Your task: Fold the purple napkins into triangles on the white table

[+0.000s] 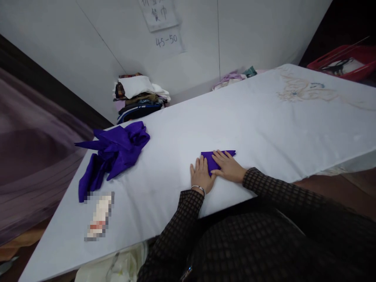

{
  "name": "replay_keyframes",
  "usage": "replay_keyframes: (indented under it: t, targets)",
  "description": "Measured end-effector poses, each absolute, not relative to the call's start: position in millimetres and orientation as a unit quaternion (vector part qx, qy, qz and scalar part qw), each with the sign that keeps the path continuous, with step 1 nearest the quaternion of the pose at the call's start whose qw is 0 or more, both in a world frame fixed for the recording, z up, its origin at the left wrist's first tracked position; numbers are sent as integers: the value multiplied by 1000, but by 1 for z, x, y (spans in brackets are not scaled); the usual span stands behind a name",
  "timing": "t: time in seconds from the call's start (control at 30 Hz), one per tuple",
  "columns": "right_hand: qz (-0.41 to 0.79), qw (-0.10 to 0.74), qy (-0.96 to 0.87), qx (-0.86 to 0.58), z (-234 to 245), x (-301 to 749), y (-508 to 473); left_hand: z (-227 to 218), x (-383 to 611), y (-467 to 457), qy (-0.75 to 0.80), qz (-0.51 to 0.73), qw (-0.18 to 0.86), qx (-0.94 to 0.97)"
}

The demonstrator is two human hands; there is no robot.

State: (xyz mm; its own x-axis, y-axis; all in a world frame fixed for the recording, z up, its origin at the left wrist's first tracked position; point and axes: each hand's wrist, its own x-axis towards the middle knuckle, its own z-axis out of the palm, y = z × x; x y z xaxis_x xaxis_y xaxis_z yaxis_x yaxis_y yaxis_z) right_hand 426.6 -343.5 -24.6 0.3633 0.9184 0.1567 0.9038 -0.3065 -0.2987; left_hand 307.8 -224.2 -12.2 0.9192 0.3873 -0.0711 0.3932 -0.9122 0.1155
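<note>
A small purple cloth napkin (210,159), folded to a pointed shape, lies flat on the white-covered table (176,137) in front of me. My left hand (202,175), with a bracelet at its wrist, rests flat on the napkin's left edge, fingers stretched out. Across its middle and right part lies my right hand (228,166), palm down with the fingers spread. Both hands press on the fabric without gripping it, and the two thumbs are close together. Part of the napkin is hidden beneath them.
A crumpled heap of purple cloths (120,147) lies at the table's left, with a blurred pale item (101,215) nearer me. Behind the table stand a pile of folded clothes (141,96) and more fabric (232,78). A red basket (358,58) sits at the far right.
</note>
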Motion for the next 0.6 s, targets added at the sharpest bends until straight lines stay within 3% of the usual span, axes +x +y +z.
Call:
replay_keyframes:
  t: [0.2, 0.43, 0.6]
  targets:
    - [4, 156, -529, -834, -28, 452, -375, -11, 308, -225, 200, -11, 74, 977]
    - [16, 355, -398, -846, -40, 493, -417, -11, 308, -223, 197, -17, 82, 977]
    - [-14, 403, -373, -836, -47, 499, -420, 0, 310, -221, 196, -25, 70, 978]
